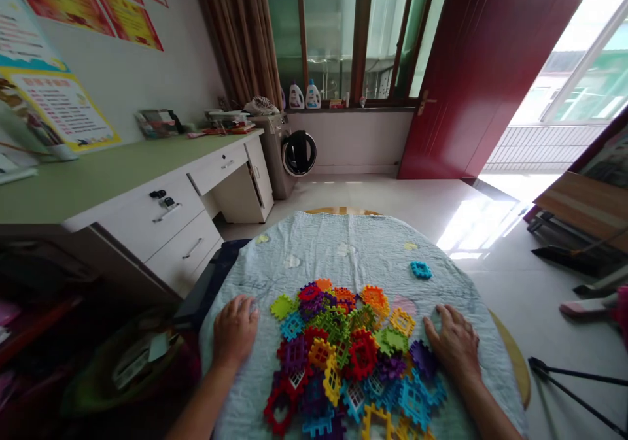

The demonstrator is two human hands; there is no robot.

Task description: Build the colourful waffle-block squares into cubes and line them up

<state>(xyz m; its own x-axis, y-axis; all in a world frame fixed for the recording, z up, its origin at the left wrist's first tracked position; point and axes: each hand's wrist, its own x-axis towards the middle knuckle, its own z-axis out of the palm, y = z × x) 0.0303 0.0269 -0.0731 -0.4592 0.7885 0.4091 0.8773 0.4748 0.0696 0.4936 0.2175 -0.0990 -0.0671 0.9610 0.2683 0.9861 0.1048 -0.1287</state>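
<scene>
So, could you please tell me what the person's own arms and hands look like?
The left hand and right hand are ungloved. Both forearms are bare as far as they show, with no sleeves, watch or bracelet visible. Any rings are too small to tell.

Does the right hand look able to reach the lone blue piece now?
Probably yes: the right hand lies on the cloth, and nothing stands between it and the lone blue piece.

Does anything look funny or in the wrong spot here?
Yes, two things. One blue piece lies alone on the cloth, beyond the right hand, apart from the colourful heap. And the round door of the washing machine hangs open.
</scene>
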